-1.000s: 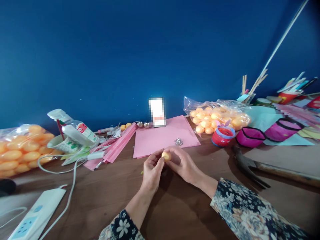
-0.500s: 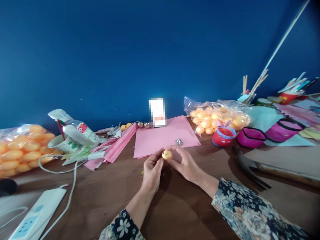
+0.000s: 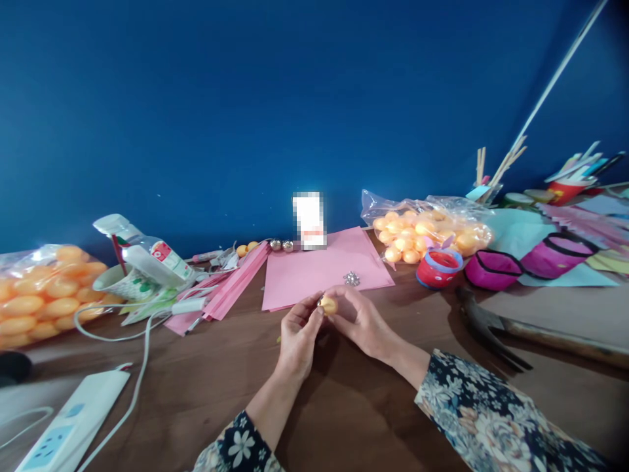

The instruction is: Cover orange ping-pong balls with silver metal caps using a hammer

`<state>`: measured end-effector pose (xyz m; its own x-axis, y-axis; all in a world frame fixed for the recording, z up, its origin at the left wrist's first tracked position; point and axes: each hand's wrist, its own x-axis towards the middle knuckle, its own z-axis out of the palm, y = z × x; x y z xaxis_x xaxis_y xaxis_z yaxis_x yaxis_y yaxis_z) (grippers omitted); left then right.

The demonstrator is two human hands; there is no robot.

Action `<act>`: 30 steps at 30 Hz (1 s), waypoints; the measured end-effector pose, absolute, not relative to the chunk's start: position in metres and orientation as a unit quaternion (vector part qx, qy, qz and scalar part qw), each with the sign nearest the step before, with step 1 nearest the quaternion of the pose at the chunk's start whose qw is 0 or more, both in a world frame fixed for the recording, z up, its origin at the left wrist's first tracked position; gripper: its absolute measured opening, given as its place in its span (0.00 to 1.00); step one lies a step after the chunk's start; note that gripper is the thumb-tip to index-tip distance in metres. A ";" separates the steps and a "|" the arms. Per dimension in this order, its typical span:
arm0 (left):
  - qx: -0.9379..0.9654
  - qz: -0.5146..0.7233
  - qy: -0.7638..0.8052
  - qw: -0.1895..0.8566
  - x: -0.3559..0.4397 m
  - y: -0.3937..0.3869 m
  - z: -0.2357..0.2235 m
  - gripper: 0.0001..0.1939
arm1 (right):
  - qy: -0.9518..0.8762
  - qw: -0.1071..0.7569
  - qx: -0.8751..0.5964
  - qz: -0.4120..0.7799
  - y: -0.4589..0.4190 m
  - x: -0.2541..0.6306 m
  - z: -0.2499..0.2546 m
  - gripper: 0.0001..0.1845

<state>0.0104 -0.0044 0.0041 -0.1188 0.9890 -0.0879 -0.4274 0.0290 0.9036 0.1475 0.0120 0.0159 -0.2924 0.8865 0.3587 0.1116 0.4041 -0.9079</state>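
Note:
A small yellow-orange plastic ball is held above the brown table, just in front of the pink paper's near edge. My right hand grips it from the right, thumb below and fingers curved over the top. From the left, my left hand pinches at the ball's side with thumb and fingertips. A tiny shiny bit shows between those fingertips and the ball, too small to name. Just beyond my hands, a little heap of silvery sparkling pieces lies on the pink paper.
Bags of orange balls stand at the back right and far left. A claw hammer lies right, near purple fabric bands and a red cup. On the left are a bottle, a white cable and a power strip.
The ball has turned slightly between my fingers, and the tiny shiny bit on its left side shows more clearly. My hands have hardly moved.

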 end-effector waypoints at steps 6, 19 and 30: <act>0.314 0.619 0.431 0.577 0.011 -0.005 0.005 0.18 | -0.676 0.473 -0.372 0.427 0.012 0.146 0.020 0.14; 0.331 0.612 0.436 0.571 0.011 -0.005 0.005 0.18 | -0.659 0.474 -0.382 0.442 0.012 0.147 0.016 0.15; 0.355 0.596 0.420 0.585 0.009 -0.006 0.007 0.23 | -0.694 0.478 -0.355 0.406 0.013 0.148 0.017 0.15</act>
<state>0.0088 -0.0055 0.0074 -0.0641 0.9956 -0.0687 -0.3989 0.0375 0.9162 0.1484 0.0135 0.0173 -0.2918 0.8798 0.3754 0.1045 0.4194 -0.9018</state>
